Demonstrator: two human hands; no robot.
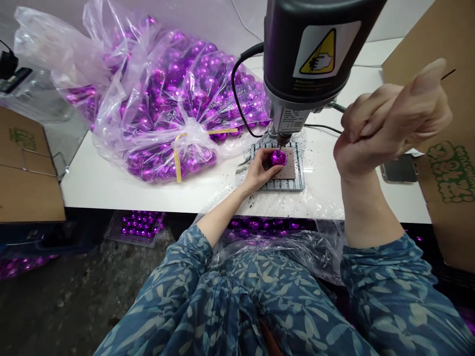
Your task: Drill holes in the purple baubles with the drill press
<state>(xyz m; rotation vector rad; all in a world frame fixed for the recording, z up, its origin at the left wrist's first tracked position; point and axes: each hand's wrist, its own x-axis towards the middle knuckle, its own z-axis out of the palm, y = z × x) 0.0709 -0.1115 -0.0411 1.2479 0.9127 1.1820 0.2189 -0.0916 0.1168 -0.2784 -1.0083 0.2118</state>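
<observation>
My left hand (261, 169) is closed around a shiny purple ball (279, 157), thumb and fingers on its sides. The ball rests on a square brown board (288, 171) on the slotted metal base (299, 184) of a drill press (293, 89). Right above the ball is the drill bit (280, 147); its tip seems to touch the top, though I cannot tell how deep it sits. On the right, my right hand (389, 121) is raised with its fingers curled round the end of the drill press lever (337, 106), thumb pointing up.
A big clear bag (200, 131) of purple balls covers the table's left side. Cardboard boxes (451, 163) stand at both sides. A phone (399, 168) lies near the right box. Dark shavings dot the white table (148, 195). Below hangs plastic holding more purple balls (260, 224).
</observation>
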